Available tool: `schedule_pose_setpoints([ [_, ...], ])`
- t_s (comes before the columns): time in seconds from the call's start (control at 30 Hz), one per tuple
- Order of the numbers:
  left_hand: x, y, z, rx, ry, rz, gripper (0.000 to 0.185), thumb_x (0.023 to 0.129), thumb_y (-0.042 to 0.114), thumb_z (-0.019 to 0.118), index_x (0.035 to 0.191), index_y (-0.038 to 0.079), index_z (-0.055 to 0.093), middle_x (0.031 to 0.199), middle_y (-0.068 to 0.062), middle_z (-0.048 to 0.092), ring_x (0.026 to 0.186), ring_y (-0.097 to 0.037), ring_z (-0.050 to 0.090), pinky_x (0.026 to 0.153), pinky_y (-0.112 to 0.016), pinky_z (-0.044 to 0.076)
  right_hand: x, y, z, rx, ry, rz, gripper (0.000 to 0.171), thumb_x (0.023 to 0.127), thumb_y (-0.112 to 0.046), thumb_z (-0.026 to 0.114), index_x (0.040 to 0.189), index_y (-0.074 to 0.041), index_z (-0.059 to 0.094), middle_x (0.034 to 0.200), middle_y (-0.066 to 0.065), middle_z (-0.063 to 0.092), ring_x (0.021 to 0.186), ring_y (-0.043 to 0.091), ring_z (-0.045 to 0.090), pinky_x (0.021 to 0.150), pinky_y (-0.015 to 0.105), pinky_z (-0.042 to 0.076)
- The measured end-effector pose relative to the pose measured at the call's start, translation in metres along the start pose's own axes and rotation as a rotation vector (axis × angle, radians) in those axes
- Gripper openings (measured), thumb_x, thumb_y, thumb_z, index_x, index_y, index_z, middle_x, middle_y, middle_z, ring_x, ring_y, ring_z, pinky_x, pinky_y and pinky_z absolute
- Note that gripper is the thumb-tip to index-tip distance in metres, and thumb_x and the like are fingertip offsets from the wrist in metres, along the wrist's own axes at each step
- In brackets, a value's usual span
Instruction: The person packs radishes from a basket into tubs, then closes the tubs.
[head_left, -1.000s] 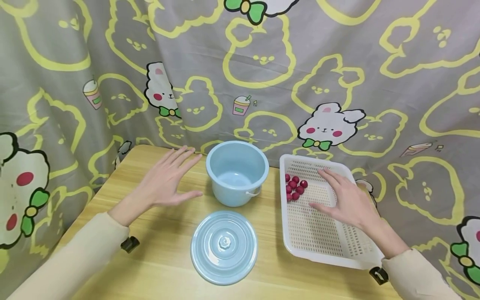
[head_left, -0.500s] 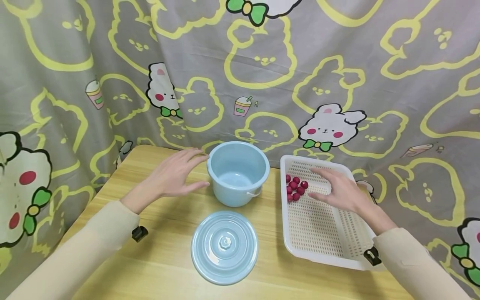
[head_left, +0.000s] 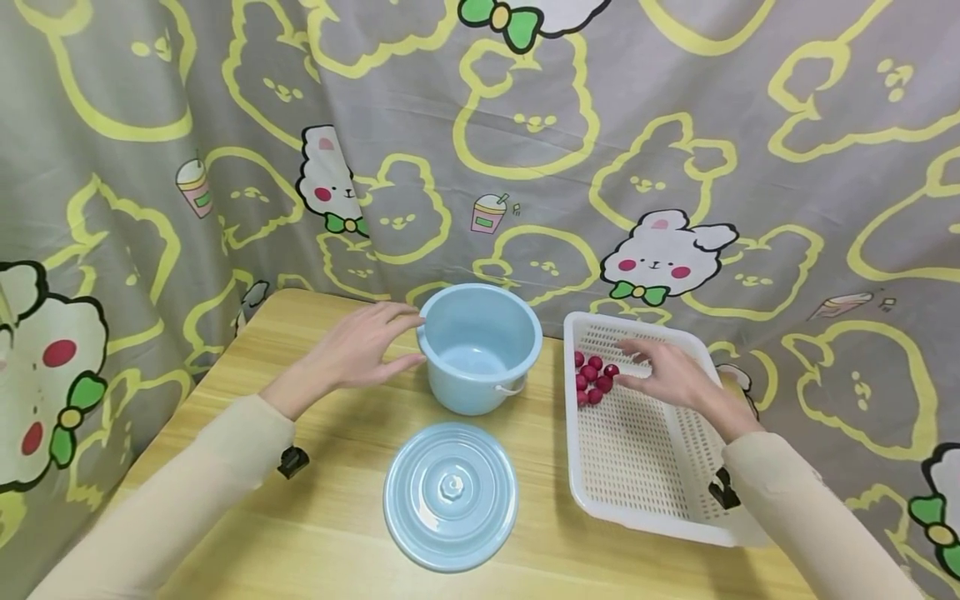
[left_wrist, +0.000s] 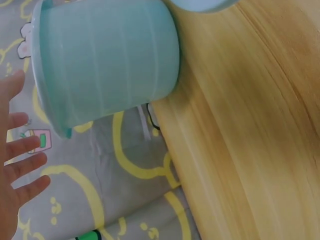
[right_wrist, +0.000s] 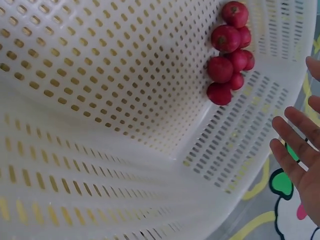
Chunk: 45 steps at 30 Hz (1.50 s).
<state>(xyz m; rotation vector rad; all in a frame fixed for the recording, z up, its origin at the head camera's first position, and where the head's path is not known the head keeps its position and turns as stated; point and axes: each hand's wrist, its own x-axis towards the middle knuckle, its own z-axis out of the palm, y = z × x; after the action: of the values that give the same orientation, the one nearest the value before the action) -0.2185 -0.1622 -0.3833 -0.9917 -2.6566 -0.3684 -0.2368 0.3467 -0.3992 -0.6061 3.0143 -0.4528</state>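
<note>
A light blue bucket (head_left: pixel 480 346) stands open at the middle of the wooden table (head_left: pixel 330 508), and its round lid (head_left: pixel 450 496) lies flat in front of it. My left hand (head_left: pixel 367 346) is right beside the bucket's left wall, fingers straight. The left wrist view shows those spread fingers (left_wrist: pixel 20 165) with a small gap to the bucket (left_wrist: pixel 107 60). Several small red fruits (head_left: pixel 592 379) lie in the far left corner of a white perforated basket (head_left: pixel 645 467). Over the basket, my right hand (head_left: pixel 663 371) reaches toward them, holding nothing. The right wrist view shows the fruits (right_wrist: pixel 227 55) and my fingers (right_wrist: pixel 300 155).
A grey curtain with yellow and white rabbit prints (head_left: pixel 525 125) hangs close behind the table and around its sides. The basket sits at the table's right edge. Bare wood shows at the front left.
My left hand has moved right, up to the bucket's side. My right hand has slid forward and left across the basket toward the red fruits. Bucket, lid and basket have not moved.
</note>
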Motion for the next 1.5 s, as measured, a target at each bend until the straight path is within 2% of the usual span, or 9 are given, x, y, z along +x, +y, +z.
schedule_pose_setpoints([
  [0.2, 0.001, -0.003, 0.005, 0.0, 0.01, 0.001, 0.054, 0.098, 0.048, 0.072, 0.135, 0.009, 0.069, 0.141, -0.018, 0.067, 0.132, -0.04, 0.063, 0.11, -0.059, 0.053, 0.008, 0.012, 0.01, 0.045, -0.014, 0.045, 0.058, 0.093, -0.03, 0.081, 0.141, -0.002, 0.063, 0.131, 0.025, 0.072, 0.114, 0.043, 0.072, 0.097, 0.06, 0.059],
  [0.6, 0.003, -0.005, 0.012, -0.001, 0.014, 0.005, 0.047, 0.099, 0.049, 0.071, 0.124, 0.01, 0.073, 0.136, -0.015, 0.07, 0.128, -0.036, 0.066, 0.108, -0.056, 0.055, 0.021, 0.033, 0.025, 0.232, -0.027, 0.145, 0.057, 0.097, -0.028, 0.077, 0.143, 0.002, 0.061, 0.134, 0.029, 0.068, 0.115, 0.046, 0.071, 0.093, 0.056, 0.062],
  [0.77, 0.004, -0.004, 0.012, -0.004, 0.005, -0.005, 0.046, 0.099, 0.049, 0.07, 0.124, 0.01, 0.074, 0.137, -0.015, 0.069, 0.128, -0.036, 0.066, 0.108, -0.056, 0.055, 0.025, 0.043, 0.029, 0.285, -0.035, 0.179, 0.06, 0.098, -0.032, 0.076, 0.144, 0.002, 0.059, 0.135, 0.03, 0.067, 0.118, 0.046, 0.069, 0.098, 0.057, 0.06],
  [0.93, 0.004, -0.003, 0.012, -0.012, 0.001, -0.008, 0.046, 0.1, 0.048, 0.069, 0.124, 0.009, 0.074, 0.138, -0.016, 0.069, 0.129, -0.037, 0.065, 0.109, -0.059, 0.054, 0.027, 0.051, 0.033, 0.344, -0.059, 0.224, 0.062, 0.098, -0.035, 0.075, 0.145, 0.001, 0.058, 0.135, 0.029, 0.067, 0.12, 0.043, 0.067, 0.098, 0.056, 0.059],
  [1.13, 0.005, -0.002, 0.013, -0.007, -0.002, -0.007, 0.046, 0.1, 0.049, 0.068, 0.123, 0.01, 0.074, 0.137, -0.015, 0.069, 0.129, -0.036, 0.066, 0.11, -0.057, 0.054, 0.028, 0.058, 0.037, 0.477, -0.09, 0.263, 0.062, 0.1, -0.032, 0.074, 0.147, 0.003, 0.055, 0.138, 0.031, 0.064, 0.121, 0.038, 0.067, 0.096, 0.051, 0.062],
  [1.4, 0.004, 0.0, 0.014, -0.009, -0.007, -0.013, 0.045, 0.1, 0.048, 0.069, 0.124, 0.01, 0.074, 0.137, -0.015, 0.07, 0.129, -0.036, 0.066, 0.111, -0.057, 0.053, 0.031, 0.066, 0.046, 0.607, -0.15, 0.303, 0.062, 0.102, -0.027, 0.071, 0.149, 0.008, 0.05, 0.133, 0.03, 0.068, 0.107, 0.03, 0.075, 0.089, 0.04, 0.065],
  [1.5, 0.005, 0.0, 0.014, -0.012, -0.009, -0.015, 0.046, 0.1, 0.048, 0.069, 0.123, 0.01, 0.074, 0.136, -0.015, 0.07, 0.129, -0.035, 0.066, 0.112, -0.056, 0.053, 0.031, 0.067, 0.05, 0.63, -0.165, 0.316, 0.061, 0.103, -0.025, 0.07, 0.148, 0.01, 0.05, 0.133, 0.031, 0.068, 0.103, 0.029, 0.076, 0.088, 0.04, 0.065],
])
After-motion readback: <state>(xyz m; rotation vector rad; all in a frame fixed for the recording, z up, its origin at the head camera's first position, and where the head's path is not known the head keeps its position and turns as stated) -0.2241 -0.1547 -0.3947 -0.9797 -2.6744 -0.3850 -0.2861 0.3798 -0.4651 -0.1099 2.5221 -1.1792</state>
